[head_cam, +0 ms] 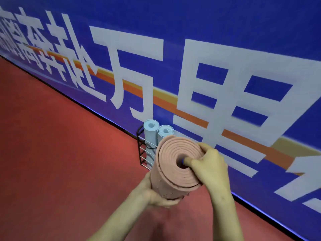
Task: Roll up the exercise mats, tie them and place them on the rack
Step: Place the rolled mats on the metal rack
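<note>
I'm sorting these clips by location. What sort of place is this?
Probably a gym or sports hall. A red sports-type floor meets a blue wall banner with large white characters, and a wire rack by the wall holds two rolled blue mats, while both hands carry a rolled pink mat.

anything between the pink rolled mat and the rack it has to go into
Nothing visible blocks it. Both hands hold the pink rolled mat just in front of the black wire rack; two light blue rolled mats already stand inside, against the wall.
</note>
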Demonstrator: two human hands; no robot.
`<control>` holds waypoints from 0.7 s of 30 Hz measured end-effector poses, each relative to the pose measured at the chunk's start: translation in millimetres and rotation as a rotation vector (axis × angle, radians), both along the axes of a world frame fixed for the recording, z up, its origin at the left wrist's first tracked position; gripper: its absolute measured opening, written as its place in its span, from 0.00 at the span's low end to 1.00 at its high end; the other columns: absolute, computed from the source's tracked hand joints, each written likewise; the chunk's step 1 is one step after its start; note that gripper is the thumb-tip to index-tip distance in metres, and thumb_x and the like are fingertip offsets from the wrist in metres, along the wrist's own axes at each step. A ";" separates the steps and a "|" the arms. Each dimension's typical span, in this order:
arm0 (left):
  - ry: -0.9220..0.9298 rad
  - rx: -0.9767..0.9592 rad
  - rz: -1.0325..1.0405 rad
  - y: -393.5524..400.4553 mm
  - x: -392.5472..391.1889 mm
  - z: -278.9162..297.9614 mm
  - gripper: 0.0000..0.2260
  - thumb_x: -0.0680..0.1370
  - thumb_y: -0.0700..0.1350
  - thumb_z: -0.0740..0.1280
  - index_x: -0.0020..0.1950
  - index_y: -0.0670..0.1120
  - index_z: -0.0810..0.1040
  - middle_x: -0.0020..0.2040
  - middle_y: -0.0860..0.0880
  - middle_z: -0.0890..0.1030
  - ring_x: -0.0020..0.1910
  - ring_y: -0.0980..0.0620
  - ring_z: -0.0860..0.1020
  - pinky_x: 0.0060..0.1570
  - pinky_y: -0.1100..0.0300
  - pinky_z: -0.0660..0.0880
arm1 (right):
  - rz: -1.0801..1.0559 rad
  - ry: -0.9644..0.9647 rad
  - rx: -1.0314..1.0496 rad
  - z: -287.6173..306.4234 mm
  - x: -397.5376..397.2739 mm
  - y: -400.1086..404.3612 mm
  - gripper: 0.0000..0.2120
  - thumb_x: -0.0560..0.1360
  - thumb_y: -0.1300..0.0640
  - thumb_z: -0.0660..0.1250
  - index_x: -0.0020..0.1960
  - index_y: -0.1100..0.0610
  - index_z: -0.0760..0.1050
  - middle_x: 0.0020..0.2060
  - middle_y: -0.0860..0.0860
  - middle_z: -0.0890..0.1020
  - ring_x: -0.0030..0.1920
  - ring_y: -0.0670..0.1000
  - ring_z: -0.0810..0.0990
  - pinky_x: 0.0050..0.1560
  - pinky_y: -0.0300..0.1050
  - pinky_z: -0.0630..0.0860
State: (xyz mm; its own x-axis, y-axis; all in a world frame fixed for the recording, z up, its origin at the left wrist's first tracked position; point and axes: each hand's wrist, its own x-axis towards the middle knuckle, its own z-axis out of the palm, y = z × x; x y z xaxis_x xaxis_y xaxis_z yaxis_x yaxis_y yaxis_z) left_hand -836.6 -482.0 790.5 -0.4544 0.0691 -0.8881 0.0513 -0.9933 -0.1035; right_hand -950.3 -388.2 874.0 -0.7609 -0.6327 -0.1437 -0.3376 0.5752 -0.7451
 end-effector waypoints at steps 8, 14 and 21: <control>0.223 -0.073 0.006 -113.1 -160.3 10.7 0.26 0.67 0.51 0.69 0.55 0.31 0.77 0.51 0.31 0.80 0.53 0.34 0.75 0.53 0.37 0.68 | -0.144 0.249 -0.127 30.3 -135.3 -98.7 0.25 0.64 0.47 0.73 0.61 0.48 0.76 0.48 0.51 0.83 0.52 0.59 0.78 0.50 0.48 0.73; 0.177 -0.079 0.006 -168.7 -251.1 -10.1 0.27 0.64 0.49 0.69 0.56 0.33 0.75 0.52 0.34 0.79 0.51 0.35 0.75 0.52 0.36 0.67 | -0.140 0.164 -0.098 7.6 -232.7 -153.6 0.26 0.66 0.49 0.74 0.63 0.50 0.75 0.52 0.52 0.82 0.53 0.58 0.78 0.47 0.46 0.70; -0.056 -0.117 -0.132 -222.2 -314.2 -87.2 0.26 0.70 0.52 0.70 0.59 0.34 0.74 0.56 0.34 0.76 0.64 0.36 0.71 0.59 0.38 0.68 | -0.150 0.058 0.205 -72.9 -299.3 -207.2 0.28 0.67 0.46 0.71 0.65 0.50 0.71 0.52 0.56 0.81 0.54 0.62 0.78 0.49 0.48 0.74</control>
